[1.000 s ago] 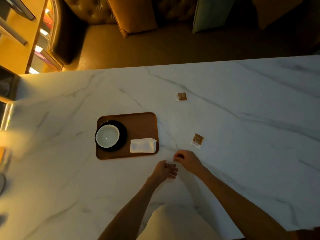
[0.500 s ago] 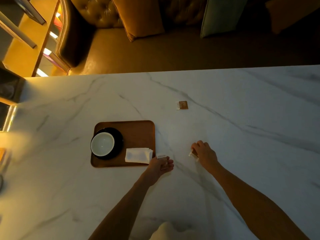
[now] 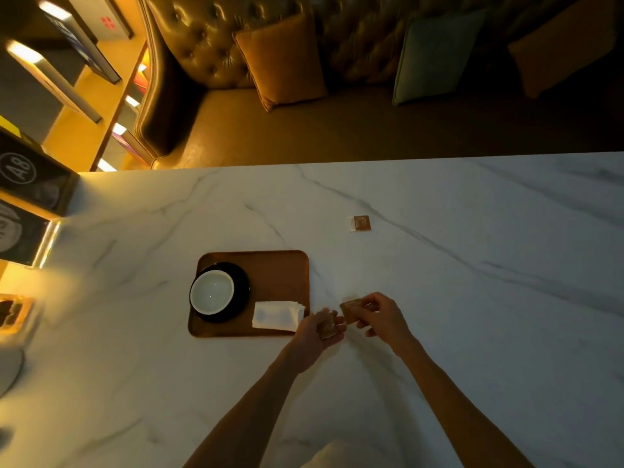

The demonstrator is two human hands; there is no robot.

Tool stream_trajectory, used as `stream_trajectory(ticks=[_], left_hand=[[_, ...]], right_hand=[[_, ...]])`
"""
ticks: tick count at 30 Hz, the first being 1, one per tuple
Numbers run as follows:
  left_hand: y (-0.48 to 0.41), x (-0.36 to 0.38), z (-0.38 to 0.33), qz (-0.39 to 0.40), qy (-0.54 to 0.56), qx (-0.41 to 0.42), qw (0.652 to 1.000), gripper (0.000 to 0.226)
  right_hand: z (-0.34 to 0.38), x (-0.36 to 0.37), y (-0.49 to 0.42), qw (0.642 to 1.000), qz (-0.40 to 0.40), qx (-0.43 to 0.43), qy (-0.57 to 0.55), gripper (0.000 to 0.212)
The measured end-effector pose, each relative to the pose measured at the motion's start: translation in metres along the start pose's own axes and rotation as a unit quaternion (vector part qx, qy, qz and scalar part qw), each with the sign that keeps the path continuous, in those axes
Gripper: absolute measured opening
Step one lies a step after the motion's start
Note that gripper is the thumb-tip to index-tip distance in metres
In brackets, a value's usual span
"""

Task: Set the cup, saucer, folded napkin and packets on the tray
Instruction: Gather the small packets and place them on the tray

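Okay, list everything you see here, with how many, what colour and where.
table: 1, white marble, foreground
tray: 1, brown, on the table
saucer: 1, black, tray's left side
cup: 1, white, on the saucer
napkin: 1, white, folded, tray's near right corner
loose packet: 1, brown and white, on the table beyond the tray
held packets: 2, brown, just right of the tray
sofa: 1, brown, behind the table
cushions: 3, two orange, one green, on the sofa
left hand: holds one packet
right hand: pinches the other
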State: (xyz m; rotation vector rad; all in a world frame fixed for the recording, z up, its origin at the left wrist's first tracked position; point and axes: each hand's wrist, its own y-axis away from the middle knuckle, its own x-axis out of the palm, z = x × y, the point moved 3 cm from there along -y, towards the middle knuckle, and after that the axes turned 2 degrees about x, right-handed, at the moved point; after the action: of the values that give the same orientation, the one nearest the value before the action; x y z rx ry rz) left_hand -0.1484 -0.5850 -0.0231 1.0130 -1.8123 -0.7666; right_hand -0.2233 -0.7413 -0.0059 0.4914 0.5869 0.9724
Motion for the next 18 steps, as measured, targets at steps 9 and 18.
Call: stream_trajectory(ticks=[9, 18], left_hand=[[0.016, 0.009, -0.025, 0.052, -0.044, 0.109, 0.992, 0.047], [-0.027, 0.007, -0.07, -0.039, -0.021, 0.111, 0.993, 0.022]], right_hand=[[0.034, 0.041, 0.011, 0.996, 0.023, -0.04, 0.075, 0.028], [0.072, 0.007, -0.072, 0.98, -0.075, -0.065, 0.173, 0.015]])
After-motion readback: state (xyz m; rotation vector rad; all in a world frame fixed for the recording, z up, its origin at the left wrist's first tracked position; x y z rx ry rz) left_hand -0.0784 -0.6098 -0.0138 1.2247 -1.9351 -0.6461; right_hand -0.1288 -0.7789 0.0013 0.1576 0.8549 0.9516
